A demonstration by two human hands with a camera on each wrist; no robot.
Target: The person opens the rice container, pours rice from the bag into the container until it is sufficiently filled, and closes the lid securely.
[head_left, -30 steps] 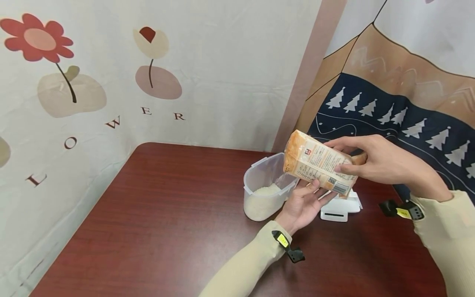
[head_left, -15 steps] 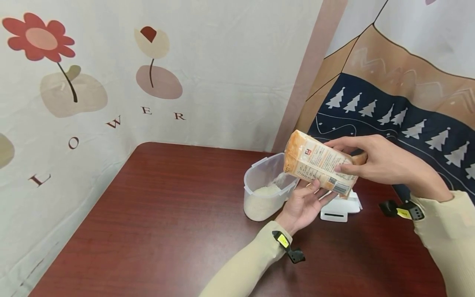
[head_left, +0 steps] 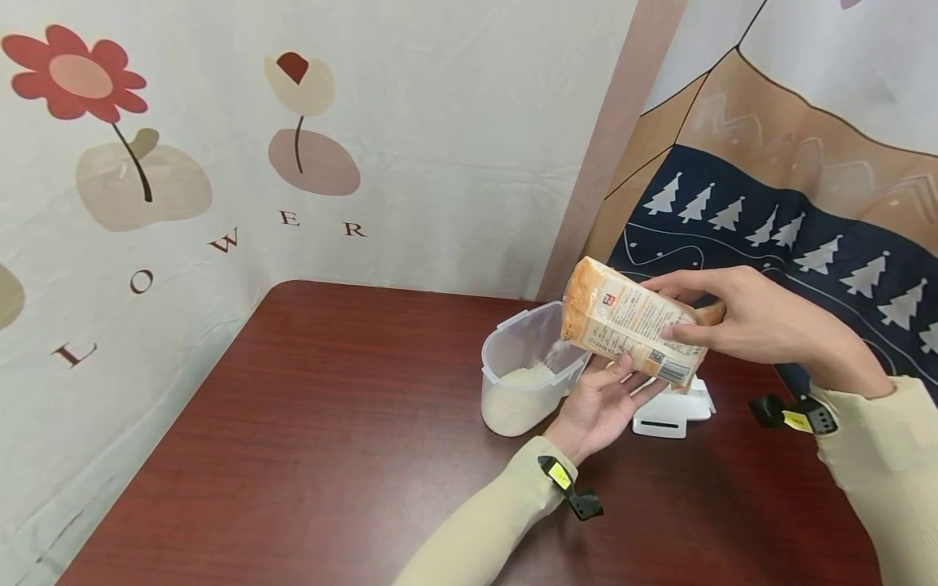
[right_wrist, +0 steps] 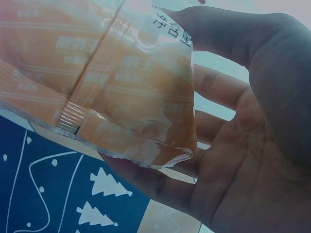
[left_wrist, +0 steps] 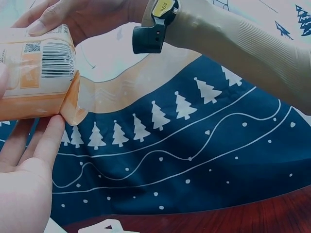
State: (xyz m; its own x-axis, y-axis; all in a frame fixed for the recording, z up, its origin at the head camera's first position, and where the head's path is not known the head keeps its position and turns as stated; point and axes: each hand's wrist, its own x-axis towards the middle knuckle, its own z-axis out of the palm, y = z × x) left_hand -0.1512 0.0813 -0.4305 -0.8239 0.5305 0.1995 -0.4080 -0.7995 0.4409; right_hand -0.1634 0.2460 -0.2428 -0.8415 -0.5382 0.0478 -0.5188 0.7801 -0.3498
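An orange-and-cream plastic bag (head_left: 633,321) is tilted over a clear plastic container (head_left: 498,350), its lower left end at the rim. White grains (head_left: 557,352) stream from it onto a pile of white grains (head_left: 523,399) inside. My right hand (head_left: 740,313) grips the bag's upper right end, thumb on the printed face and fingers behind. Palm up, my left hand (head_left: 597,403) supports the bag from below. In the left wrist view its straight fingers (left_wrist: 41,145) touch the bag's underside and the thumb lies against the face. The bag's mouth is turned away from view.
Beneath the bag, a white plastic piece (head_left: 659,419) with a dark slot lies on the reddish-brown table (head_left: 330,439). Behind the table hangs a printed cloth (head_left: 440,163) with flowers and letters. A dark blue tree-patterned cloth (head_left: 799,220) hangs at the right.
The stream of white grains keeps falling into the container and looks broader than a second ago. Both hands and the bag have hardly moved.
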